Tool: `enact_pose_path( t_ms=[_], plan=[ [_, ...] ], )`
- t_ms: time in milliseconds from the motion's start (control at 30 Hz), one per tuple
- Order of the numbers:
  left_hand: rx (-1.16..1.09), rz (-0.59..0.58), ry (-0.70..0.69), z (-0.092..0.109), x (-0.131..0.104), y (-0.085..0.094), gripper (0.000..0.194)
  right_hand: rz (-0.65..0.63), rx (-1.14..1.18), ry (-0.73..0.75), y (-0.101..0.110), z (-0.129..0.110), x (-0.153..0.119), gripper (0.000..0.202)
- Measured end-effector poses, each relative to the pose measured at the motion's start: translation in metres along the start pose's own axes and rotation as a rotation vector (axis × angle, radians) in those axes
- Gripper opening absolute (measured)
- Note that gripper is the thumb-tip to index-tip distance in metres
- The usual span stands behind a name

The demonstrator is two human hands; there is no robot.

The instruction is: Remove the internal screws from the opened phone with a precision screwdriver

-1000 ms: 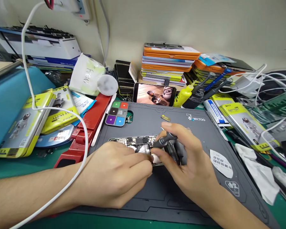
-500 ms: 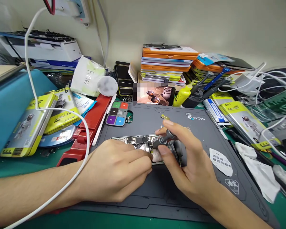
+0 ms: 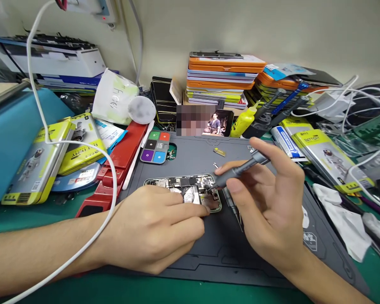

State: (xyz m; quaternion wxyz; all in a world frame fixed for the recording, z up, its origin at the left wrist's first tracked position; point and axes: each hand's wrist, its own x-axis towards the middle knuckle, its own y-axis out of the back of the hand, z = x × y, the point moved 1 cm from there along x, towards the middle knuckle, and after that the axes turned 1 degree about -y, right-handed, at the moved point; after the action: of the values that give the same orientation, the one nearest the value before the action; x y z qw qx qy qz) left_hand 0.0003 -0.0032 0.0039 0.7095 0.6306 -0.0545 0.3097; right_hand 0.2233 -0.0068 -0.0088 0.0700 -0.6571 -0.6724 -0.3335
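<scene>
Opened smartphone (image 3: 214,202), a rounded pale-rimmed shell holding a circuit board (image 3: 187,181), lies on the smooth grey mat (image 3: 228,257). Right hand (image 3: 247,173) grips a slim grey screwdriver (image 3: 239,170) over it; left hand (image 3: 158,228) curls across its near edge, grip unclear. Black holder (image 3: 260,128) contains tools (image 3: 288,101); glossy box (image 3: 331,160) reads "BATTERY".

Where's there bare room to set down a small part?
Bare mat in front, between the left hand and right hand; another patch between the standing phone and open phone, left of the gold strip. Crowded: by the screwdriver, and beyond both mat edges, where battery boxes lie.
</scene>
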Motion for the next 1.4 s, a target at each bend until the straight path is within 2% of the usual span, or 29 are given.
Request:
enact_pose_path(
  t_ms=[100,267,400,600,1067,1267,1400],
  plan=[
    [0.037,-0.006,-0.092,0.002,-0.002,0.001,0.017,-0.004,0.022,-0.029,0.002,0.000,0.002,0.058],
    [0.075,-0.082,-0.144,0.004,-0.004,0.000,0.016,-0.061,-0.010,0.003,0.003,0.001,-0.004,0.062],
    [0.079,-0.109,-0.128,0.003,-0.004,-0.001,0.020,-0.113,-0.022,0.035,0.003,0.002,-0.010,0.070],
    [0.032,-0.097,-0.071,0.000,-0.003,0.000,0.024,-0.125,-0.011,0.041,0.001,0.004,-0.010,0.076],
    [-0.019,-0.060,-0.049,-0.001,-0.003,-0.003,0.018,-0.171,-0.030,0.162,0.001,0.011,-0.013,0.087],
    [-0.035,-0.070,-0.030,-0.002,-0.001,-0.003,0.015,-0.138,0.016,0.163,0.003,0.009,-0.011,0.084],
    [-0.109,-0.070,0.030,-0.004,-0.001,-0.001,0.018,-0.026,0.105,0.114,0.004,0.003,-0.009,0.077]
  ],
)
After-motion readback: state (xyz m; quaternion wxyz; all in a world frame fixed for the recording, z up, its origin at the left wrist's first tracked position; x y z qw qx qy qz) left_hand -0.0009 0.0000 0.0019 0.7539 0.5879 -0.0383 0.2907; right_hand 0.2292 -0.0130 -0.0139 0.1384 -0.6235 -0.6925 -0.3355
